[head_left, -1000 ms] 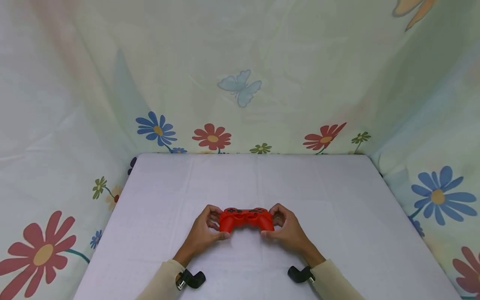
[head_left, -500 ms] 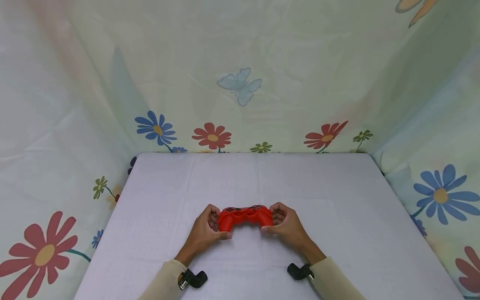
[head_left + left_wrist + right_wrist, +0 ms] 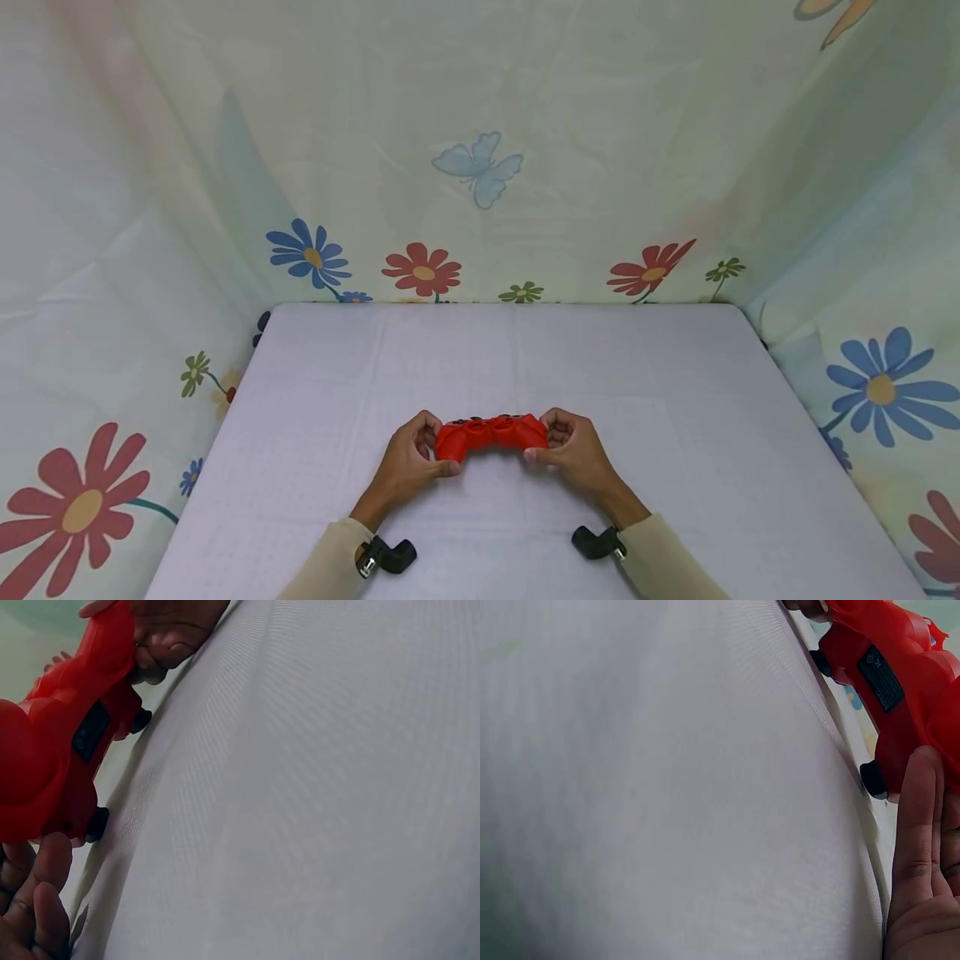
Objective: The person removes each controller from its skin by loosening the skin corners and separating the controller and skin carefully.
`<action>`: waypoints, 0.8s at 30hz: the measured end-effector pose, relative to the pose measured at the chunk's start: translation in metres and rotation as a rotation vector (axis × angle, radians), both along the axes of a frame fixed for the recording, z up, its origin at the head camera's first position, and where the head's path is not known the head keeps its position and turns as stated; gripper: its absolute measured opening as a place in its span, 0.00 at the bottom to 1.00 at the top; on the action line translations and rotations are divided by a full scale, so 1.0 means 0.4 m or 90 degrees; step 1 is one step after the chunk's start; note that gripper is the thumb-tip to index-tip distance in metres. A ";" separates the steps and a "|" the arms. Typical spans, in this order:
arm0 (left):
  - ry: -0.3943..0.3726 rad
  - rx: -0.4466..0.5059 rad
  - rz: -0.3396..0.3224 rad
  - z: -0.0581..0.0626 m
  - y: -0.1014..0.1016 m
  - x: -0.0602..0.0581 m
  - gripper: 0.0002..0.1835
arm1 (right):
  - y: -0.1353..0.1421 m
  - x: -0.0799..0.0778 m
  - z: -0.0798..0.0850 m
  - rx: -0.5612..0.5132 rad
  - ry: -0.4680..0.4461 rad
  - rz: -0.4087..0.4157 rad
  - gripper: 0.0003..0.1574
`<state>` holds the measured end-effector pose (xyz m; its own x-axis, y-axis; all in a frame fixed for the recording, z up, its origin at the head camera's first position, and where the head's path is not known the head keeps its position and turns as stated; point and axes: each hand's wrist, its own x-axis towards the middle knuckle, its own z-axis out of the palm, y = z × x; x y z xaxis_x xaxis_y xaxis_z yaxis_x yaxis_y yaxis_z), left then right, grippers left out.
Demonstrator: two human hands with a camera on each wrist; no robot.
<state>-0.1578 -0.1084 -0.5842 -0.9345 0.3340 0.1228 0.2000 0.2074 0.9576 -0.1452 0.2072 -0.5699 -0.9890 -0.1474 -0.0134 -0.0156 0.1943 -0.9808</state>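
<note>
A red game controller (image 3: pixel 491 435) is held between both hands over the white cloth, just below the middle of the head view. My left hand (image 3: pixel 405 460) grips its left handle, thumb at the near end and fingers curled at the side. On the opposite handle, my right hand (image 3: pixel 576 458) pinches it in the same way. Both wrist views show a black label (image 3: pixel 880 677) on the red shell and black thumbsticks (image 3: pixel 97 824) jutting toward the cloth side. Most of the buttons are hidden in the head view, where the face tips away.
The white cloth-covered table (image 3: pixel 495 358) reaches back to a printed curtain (image 3: pixel 570 100) with flowers and a butterfly, which also hangs at both sides. Black wrist-worn devices (image 3: pixel 390 557) stick out from the two beige sleeves (image 3: pixel 326 560).
Between both hands the controller has rolled, its button face tipping away so that less of it shows. The hands keep their hold and have barely shifted.
</note>
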 end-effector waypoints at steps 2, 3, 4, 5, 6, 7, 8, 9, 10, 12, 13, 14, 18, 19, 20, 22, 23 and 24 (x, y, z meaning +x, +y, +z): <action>0.000 0.008 -0.006 -0.001 0.001 -0.001 0.34 | 0.000 0.000 0.001 -0.006 0.003 0.005 0.24; -0.002 0.011 -0.009 -0.001 0.002 -0.001 0.33 | 0.000 0.000 0.001 -0.008 0.003 0.006 0.24; -0.003 0.013 -0.011 -0.002 0.003 -0.002 0.32 | 0.000 0.001 0.002 -0.010 0.004 0.005 0.23; -0.004 0.014 -0.012 -0.002 0.003 -0.002 0.32 | -0.001 0.002 0.002 -0.010 0.005 0.003 0.23; -0.005 0.016 -0.013 -0.002 0.003 -0.002 0.31 | -0.002 0.003 0.003 -0.010 0.003 0.000 0.23; -0.005 0.016 -0.013 -0.002 0.004 -0.002 0.30 | -0.002 0.004 0.004 -0.008 0.001 -0.001 0.22; -0.006 0.017 -0.011 -0.002 0.004 -0.002 0.29 | -0.003 0.004 0.004 -0.004 -0.003 -0.005 0.22; -0.008 0.017 -0.010 -0.002 0.004 -0.002 0.29 | -0.004 0.004 0.003 0.000 -0.008 -0.008 0.22; -0.010 0.017 -0.008 -0.001 0.004 -0.001 0.28 | -0.005 0.006 0.004 0.004 -0.011 -0.010 0.21; -0.014 0.015 -0.007 0.002 0.004 0.001 0.26 | -0.007 0.008 0.004 0.008 -0.021 -0.018 0.21; -0.016 0.013 -0.006 0.003 0.004 0.002 0.25 | -0.008 0.009 0.005 0.010 -0.023 -0.020 0.21; -0.019 0.011 -0.006 0.005 0.004 0.003 0.24 | -0.009 0.010 0.005 0.011 -0.026 -0.024 0.22; -0.019 0.000 0.001 0.010 0.005 0.006 0.22 | -0.012 0.014 0.008 0.017 -0.034 -0.033 0.22; -0.020 -0.003 0.004 0.011 0.005 0.006 0.22 | -0.013 0.015 0.008 0.021 -0.037 -0.035 0.23; -0.020 -0.005 0.008 0.011 0.005 0.007 0.22 | -0.014 0.015 0.007 0.025 -0.039 -0.038 0.23; -0.020 -0.008 0.017 0.014 0.006 0.008 0.21 | -0.017 0.017 0.007 0.026 -0.041 -0.045 0.23; -0.020 -0.009 0.021 0.015 0.007 0.009 0.20 | -0.017 0.018 0.006 0.026 -0.042 -0.050 0.23; -0.020 -0.010 0.026 0.016 0.008 0.011 0.20 | -0.019 0.019 0.004 0.025 -0.043 -0.054 0.23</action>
